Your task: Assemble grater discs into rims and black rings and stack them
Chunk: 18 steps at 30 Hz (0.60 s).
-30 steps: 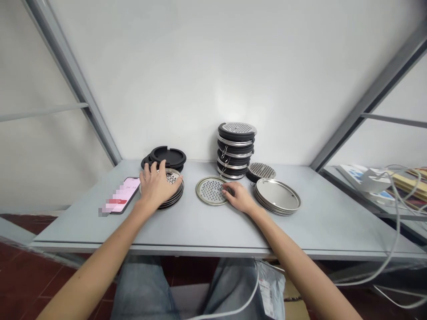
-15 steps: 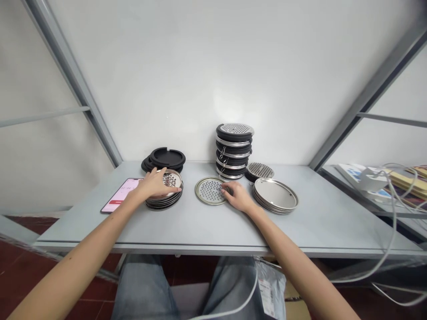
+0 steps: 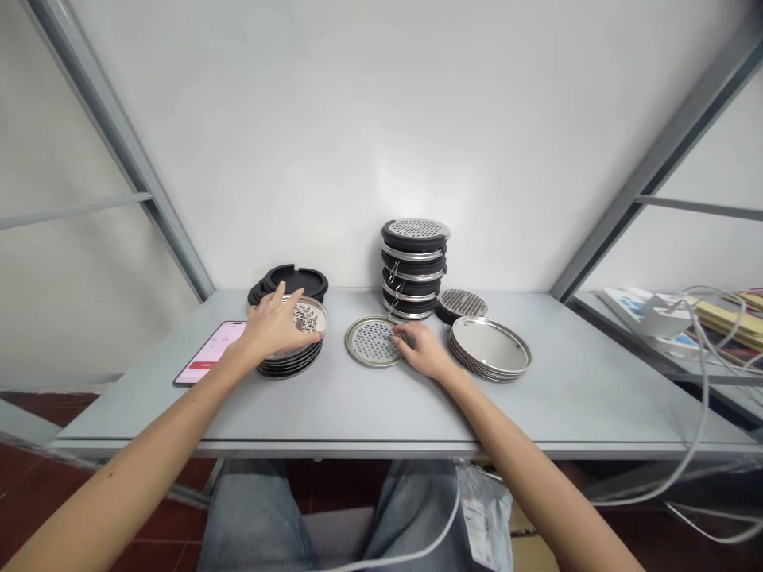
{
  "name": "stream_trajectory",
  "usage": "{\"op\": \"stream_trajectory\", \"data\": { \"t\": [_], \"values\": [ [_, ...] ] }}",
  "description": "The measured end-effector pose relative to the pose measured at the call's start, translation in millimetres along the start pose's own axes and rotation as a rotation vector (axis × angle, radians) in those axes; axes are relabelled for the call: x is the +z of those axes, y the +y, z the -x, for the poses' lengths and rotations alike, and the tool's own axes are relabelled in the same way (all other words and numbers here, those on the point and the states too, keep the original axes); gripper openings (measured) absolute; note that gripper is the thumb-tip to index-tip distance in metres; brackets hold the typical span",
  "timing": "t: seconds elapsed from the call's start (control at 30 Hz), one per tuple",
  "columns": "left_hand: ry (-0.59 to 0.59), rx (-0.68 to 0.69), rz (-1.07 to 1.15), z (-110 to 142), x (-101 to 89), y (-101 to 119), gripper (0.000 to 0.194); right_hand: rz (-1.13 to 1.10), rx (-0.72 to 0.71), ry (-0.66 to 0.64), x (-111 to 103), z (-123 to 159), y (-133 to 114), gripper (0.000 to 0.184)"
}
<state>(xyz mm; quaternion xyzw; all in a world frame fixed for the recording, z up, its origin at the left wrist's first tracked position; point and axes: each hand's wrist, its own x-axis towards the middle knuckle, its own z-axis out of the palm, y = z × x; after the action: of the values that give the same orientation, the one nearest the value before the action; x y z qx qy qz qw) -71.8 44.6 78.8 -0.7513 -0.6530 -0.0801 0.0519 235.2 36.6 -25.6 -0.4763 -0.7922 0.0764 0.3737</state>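
Note:
My left hand (image 3: 274, 327) grips a perforated metal disc (image 3: 305, 318) and holds it tilted just above a low stack of discs (image 3: 291, 362). My right hand (image 3: 424, 349) rests on the table with its fingertips on the right edge of a single perforated disc (image 3: 370, 342) lying flat. Behind that disc rises a tall stack of black-rimmed assembled pieces (image 3: 413, 268). A pile of plain metal trays (image 3: 489, 348) lies to the right of my right hand.
Black rubber rings (image 3: 294, 281) are piled at the back left. A phone (image 3: 208, 361) with a pink screen lies left of the disc stack. One assembled piece (image 3: 461, 303) sits beside the tall stack. Cables and papers (image 3: 685, 321) fill the right shelf.
My left hand went from lying flat on the disc stack to lifting its top perforated disc, tilted. My right hand has stayed on the single disc.

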Motion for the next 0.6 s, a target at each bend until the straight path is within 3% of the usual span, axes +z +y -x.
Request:
{"op": "stream_trajectory", "data": {
  "t": [0.17,0.3,0.43,0.6],
  "values": [
    [0.085,0.11,0.036,5.9,-2.9,16.8,0.096,-0.037,0.025,0.013,-1.8,0.5,-3.8,0.027],
    [0.196,0.288,0.107,11.5,0.9,39.4,0.092,-0.199,0.11,0.031,-7.2,-1.0,-12.6,0.033],
    [0.295,0.486,0.175,13.6,18.5,66.9,0.091,-0.529,0.205,0.025,-11.0,-4.4,-14.9,0.043],
    [0.332,0.56,0.276,8.0,47.3,84.6,0.095,-0.868,0.316,-0.101,-11.9,-7.2,-11.9,0.044]
  ]
}}
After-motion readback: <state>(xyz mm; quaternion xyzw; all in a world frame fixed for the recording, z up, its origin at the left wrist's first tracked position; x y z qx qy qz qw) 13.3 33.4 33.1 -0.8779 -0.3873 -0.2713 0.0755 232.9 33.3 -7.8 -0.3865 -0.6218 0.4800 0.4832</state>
